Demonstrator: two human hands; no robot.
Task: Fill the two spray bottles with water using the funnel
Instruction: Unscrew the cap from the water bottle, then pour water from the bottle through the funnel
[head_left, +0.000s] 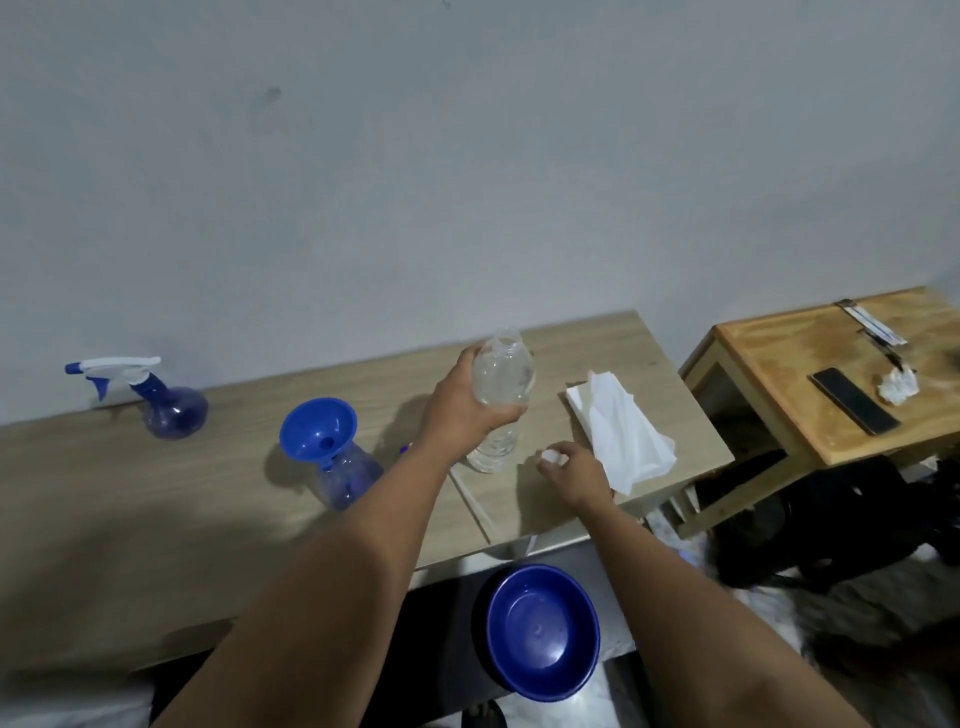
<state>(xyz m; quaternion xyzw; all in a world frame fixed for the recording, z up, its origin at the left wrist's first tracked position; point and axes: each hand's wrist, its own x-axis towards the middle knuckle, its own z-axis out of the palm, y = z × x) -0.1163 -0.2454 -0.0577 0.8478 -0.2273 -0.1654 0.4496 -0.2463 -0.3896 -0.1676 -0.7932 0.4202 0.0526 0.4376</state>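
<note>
My left hand (462, 402) grips a clear plastic water bottle (503, 384) with its cap off, standing on the wooden table (156, 493). My right hand (574, 475) pinches the small white cap (550, 456) low over the table, just right of the bottle. A blue funnel (318, 427) sits in the neck of an open translucent blue spray bottle (349, 478) to the left. A second blue spray bottle (174, 405), with its white and blue trigger head on, stands at the far left by the wall.
White tissues (621, 428) lie at the table's right end. A blue bowl (543, 631) sits below the table's front edge. A small wooden side table (831, 395) at the right holds a phone (854, 400) and a crumpled tissue (897, 384).
</note>
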